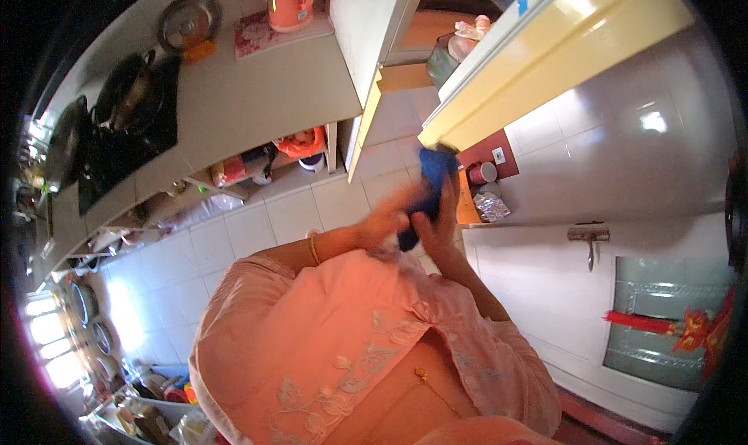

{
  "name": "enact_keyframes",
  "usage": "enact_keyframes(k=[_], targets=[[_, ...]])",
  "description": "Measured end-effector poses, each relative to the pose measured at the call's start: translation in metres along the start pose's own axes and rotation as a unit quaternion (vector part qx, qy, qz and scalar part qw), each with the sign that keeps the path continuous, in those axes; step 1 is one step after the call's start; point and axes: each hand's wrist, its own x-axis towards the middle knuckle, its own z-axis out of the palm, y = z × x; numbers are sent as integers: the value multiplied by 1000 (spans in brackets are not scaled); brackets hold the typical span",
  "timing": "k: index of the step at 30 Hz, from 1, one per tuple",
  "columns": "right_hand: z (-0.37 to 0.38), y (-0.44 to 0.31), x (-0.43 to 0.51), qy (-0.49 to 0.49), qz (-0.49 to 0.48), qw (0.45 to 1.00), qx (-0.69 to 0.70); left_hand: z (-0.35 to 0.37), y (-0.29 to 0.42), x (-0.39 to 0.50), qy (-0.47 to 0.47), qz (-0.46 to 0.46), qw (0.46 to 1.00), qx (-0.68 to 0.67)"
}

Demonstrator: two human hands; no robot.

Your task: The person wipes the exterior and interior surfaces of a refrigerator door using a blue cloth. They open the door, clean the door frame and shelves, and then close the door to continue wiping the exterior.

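Note:
A dark blue item (437, 173), probably cloth, is between my hands in front of my chest. It is blurred, so its exact kind cannot be told. My right hand (439, 223) grips it from the right side, thumb across its lower part. From the left, my left hand (385, 214) presses its fingers around the same item; a gold-coloured bangle (314, 250) circles that wrist. Below the hands is my pink embroidered top (327, 316).
On the left, a counter (263, 100) carries a wok (131, 94) on a black hob and a pink thermos jug (289, 4). A yellow-edged door (549, 54) stands at upper right. A white door (526, 281) with a red hanging ornament (692, 328) is at right. Pale tiles (292, 211) cover the floor.

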Motion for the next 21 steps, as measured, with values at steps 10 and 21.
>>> enact_keyframes(k=[10, 21], targets=[[-54, -39, 127, 177, -129, 975, 22, -24, 93, 93, -54, 221, 956, 184], [75, 77, 56, 50, -65, 992, -100, -64, 69, 151, -27, 189, 981, 45]])
